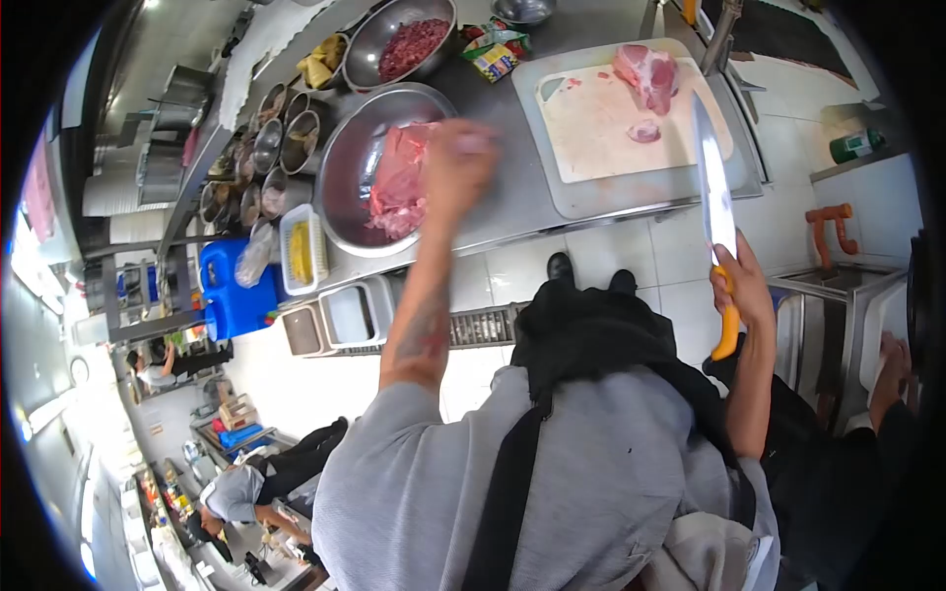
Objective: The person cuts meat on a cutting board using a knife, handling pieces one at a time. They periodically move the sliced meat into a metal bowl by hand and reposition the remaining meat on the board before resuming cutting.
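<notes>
left hand (461, 163) blurred at round steel bowl (343, 167) of raw pink meat (401, 177), grip unclear; right hand (746, 286) grasping yellow-handled steel knife (717, 207); probably meat transfer, next calling for knife held clear.

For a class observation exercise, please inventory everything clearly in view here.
Long steel knife: 1, silver/yellow, right hand
Rectangular cutting board: at least 1, cream, steel counter
Raw meat chunks: 2, pink, on board
Big steel bowl: 1, silver, counter, containing pink meat
Smaller steel bowls: 2, silver, counter's far side
Round metal containers: several, silver, counter's left
Patterned packet: 1, multicoloured, near smaller bowls
Slotted plastic basket: 1, white, near big bowl
Boxy plastic container: 1, blue, beside basket
Other people: at least 3, partly dark-clothed, both sides
Left hand: 1, blurred, by big bowl
Right hand: 1, holding knife
</notes>
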